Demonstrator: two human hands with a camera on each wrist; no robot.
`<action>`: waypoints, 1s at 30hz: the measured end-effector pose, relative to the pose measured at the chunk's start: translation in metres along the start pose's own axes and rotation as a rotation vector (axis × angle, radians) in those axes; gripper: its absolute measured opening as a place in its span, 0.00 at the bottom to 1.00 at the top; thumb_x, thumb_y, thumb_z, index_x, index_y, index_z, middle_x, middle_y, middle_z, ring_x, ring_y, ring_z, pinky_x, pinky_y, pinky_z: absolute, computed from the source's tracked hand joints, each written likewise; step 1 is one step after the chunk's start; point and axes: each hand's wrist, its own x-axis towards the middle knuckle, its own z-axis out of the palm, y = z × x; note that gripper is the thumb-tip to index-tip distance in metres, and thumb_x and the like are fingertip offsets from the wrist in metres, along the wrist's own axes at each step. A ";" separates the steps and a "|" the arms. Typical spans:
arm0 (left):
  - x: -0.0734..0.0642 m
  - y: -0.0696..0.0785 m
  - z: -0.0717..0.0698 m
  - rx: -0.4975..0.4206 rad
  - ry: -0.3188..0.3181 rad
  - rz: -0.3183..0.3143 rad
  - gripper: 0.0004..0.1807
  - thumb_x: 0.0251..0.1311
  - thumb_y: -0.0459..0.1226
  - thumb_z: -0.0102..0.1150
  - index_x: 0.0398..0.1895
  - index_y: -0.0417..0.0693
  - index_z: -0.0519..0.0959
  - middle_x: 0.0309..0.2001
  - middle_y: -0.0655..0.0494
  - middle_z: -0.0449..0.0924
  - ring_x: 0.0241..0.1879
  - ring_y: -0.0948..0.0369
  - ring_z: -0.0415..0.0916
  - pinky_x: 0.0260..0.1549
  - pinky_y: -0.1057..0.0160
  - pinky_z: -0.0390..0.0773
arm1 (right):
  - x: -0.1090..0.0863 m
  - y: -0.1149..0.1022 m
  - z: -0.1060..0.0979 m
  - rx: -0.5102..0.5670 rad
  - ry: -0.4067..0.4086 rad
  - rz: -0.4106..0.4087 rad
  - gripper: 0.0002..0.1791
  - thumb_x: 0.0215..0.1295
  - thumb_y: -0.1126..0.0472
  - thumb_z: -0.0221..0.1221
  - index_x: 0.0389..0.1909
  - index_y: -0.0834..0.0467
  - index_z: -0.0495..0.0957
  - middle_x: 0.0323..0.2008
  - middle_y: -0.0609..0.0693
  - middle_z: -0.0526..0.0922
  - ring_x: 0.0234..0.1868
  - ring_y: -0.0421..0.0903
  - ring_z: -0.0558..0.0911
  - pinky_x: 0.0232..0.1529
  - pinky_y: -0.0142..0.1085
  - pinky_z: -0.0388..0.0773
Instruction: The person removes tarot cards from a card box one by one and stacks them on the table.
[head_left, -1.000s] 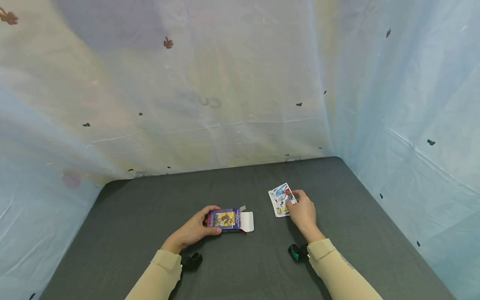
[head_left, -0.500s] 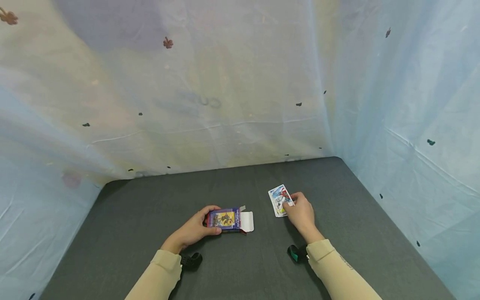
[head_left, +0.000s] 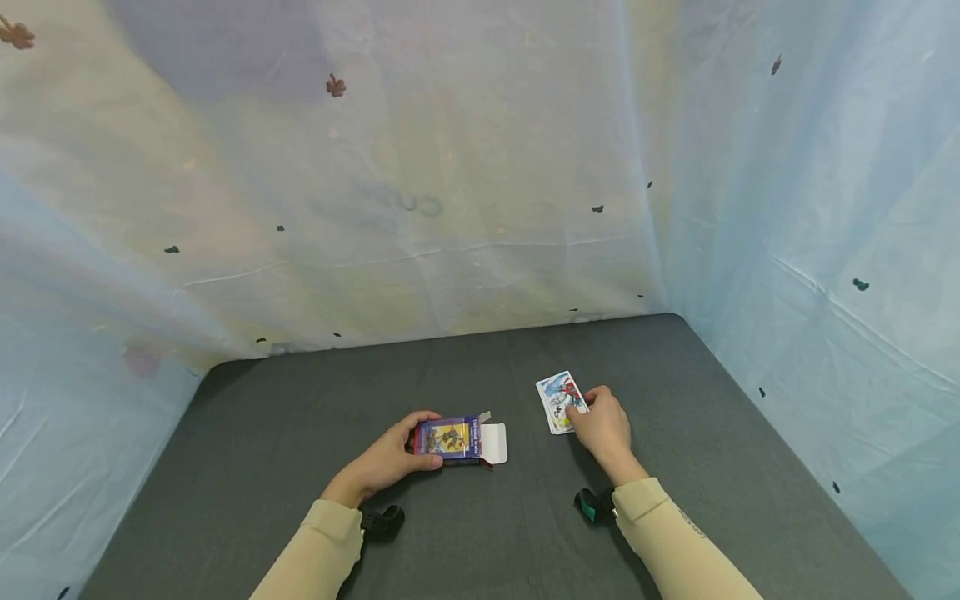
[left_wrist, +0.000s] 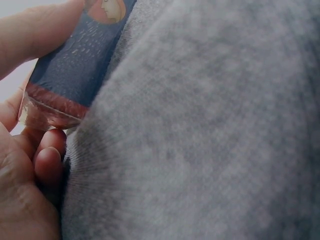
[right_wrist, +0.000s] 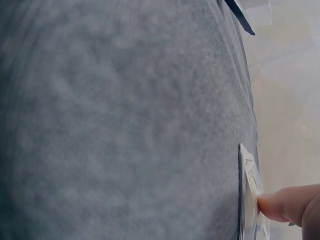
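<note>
My left hand (head_left: 386,457) grips a purple card box (head_left: 447,437) lying on the grey table, thumb along its near edge and fingers round the far side. The box's white end flap (head_left: 494,443) sticks out open to the right. In the left wrist view, clear wrap shows at the end of the box (left_wrist: 75,75). To the right, my right hand (head_left: 606,432) holds a small stack of picture cards (head_left: 557,400) by its right side. Its thumb (right_wrist: 287,204) presses on the top card, while the other fingertips are mostly hidden. The cards lie close on the cloth, faces up.
A grey cloth covers the table (head_left: 480,533). Pale patterned curtain sheets (head_left: 465,167) hang along its back and both sides. A dark wrist strap (head_left: 384,523) shows below my left hand, and another (head_left: 594,507) below my right.
The cards were slightly spread a second ago and now lie in a neater stack. My right hand shifted a little left over them. My left hand and the box stayed put.
</note>
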 end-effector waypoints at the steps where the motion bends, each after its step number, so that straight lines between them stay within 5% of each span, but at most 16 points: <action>1: 0.000 -0.001 0.000 0.000 0.001 0.000 0.39 0.54 0.43 0.72 0.68 0.56 0.63 0.57 0.48 0.69 0.51 0.53 0.69 0.50 0.52 0.70 | 0.000 0.000 0.000 -0.002 -0.004 0.003 0.24 0.59 0.54 0.64 0.49 0.67 0.72 0.39 0.63 0.79 0.35 0.58 0.77 0.38 0.51 0.70; 18: 0.002 -0.002 0.001 0.000 0.002 0.010 0.38 0.56 0.39 0.70 0.68 0.50 0.63 0.55 0.46 0.69 0.49 0.52 0.69 0.48 0.54 0.70 | 0.000 0.004 0.000 -0.049 -0.070 0.016 0.29 0.61 0.51 0.63 0.53 0.69 0.69 0.43 0.66 0.79 0.40 0.61 0.78 0.41 0.54 0.70; 24: -0.001 0.000 0.001 0.002 0.008 0.011 0.39 0.54 0.42 0.71 0.68 0.55 0.63 0.55 0.48 0.69 0.49 0.53 0.69 0.47 0.55 0.70 | 0.002 0.006 -0.005 -0.002 -0.156 -0.009 0.31 0.61 0.48 0.64 0.53 0.69 0.70 0.40 0.60 0.78 0.37 0.55 0.76 0.40 0.50 0.70; 30: -0.001 0.001 0.000 -0.002 0.000 0.013 0.39 0.54 0.43 0.72 0.68 0.55 0.63 0.54 0.47 0.69 0.49 0.53 0.69 0.48 0.55 0.70 | 0.002 0.010 -0.008 0.004 -0.266 -0.023 0.42 0.48 0.42 0.72 0.55 0.66 0.69 0.44 0.58 0.74 0.41 0.53 0.72 0.42 0.48 0.66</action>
